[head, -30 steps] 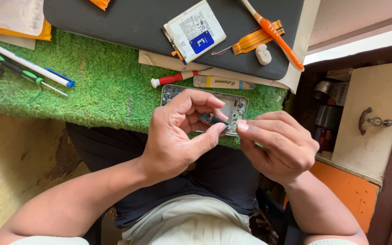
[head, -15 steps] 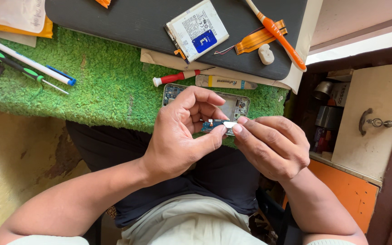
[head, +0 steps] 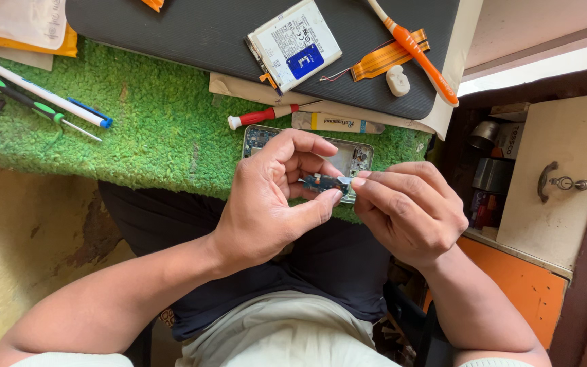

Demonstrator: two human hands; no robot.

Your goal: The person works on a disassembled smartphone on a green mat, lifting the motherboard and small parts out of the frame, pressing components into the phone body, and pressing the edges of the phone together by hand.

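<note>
Your left hand (head: 266, 204) & right hand (head: 409, 211) pinch a small circuit board (head: 322, 182), grips closed on it, over opened phone (head: 354, 155) at bench's near edge.

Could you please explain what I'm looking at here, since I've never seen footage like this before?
This is a single view from a camera worn on a person's head, looking down at their own bare hands. The left hand and right hand pinch a small circuit board between their fingertips, above an opened phone lying on a green mat. Nearby lie a red-handled screwdriver, a phone battery, an orange toothbrush, an orange flex cable and green-handled tools.
</note>
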